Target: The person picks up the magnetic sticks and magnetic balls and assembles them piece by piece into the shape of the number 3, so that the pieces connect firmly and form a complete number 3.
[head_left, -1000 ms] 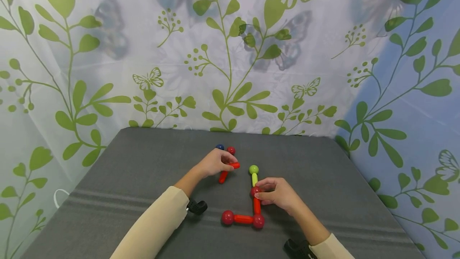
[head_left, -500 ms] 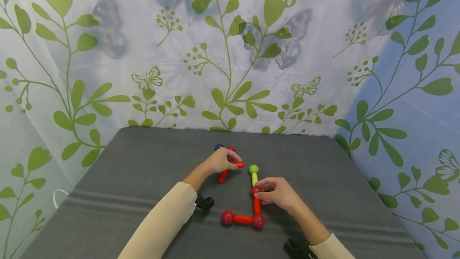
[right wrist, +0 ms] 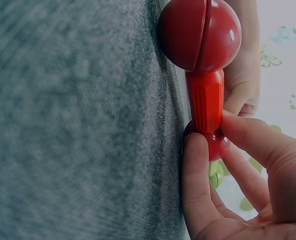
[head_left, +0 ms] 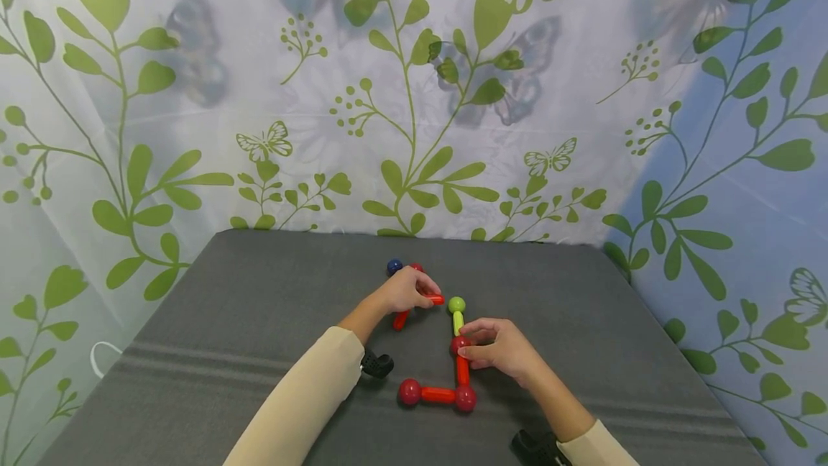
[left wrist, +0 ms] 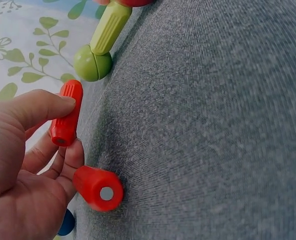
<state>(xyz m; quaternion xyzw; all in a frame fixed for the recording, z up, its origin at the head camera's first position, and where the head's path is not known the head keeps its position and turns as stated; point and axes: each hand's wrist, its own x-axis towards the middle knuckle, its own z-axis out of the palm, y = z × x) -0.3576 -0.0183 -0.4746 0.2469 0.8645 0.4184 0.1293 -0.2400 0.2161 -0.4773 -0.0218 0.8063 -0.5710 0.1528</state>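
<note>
A leafy curtain [head_left: 304,178] backs the grey cloth [head_left: 550,293]. The left hand [head_left: 407,290] pinches a red rod [left wrist: 68,122]; the right hand [head_left: 501,351], a red ball [head_left: 456,344].

kind of room unclear, but leafy curtains [head_left: 446,121] screen off a grey cloth-covered table [head_left: 582,322].

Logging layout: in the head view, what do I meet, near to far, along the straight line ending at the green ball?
Corner red ball, red stick, middle red ball (right hand on it), green stick, green ball.
</note>
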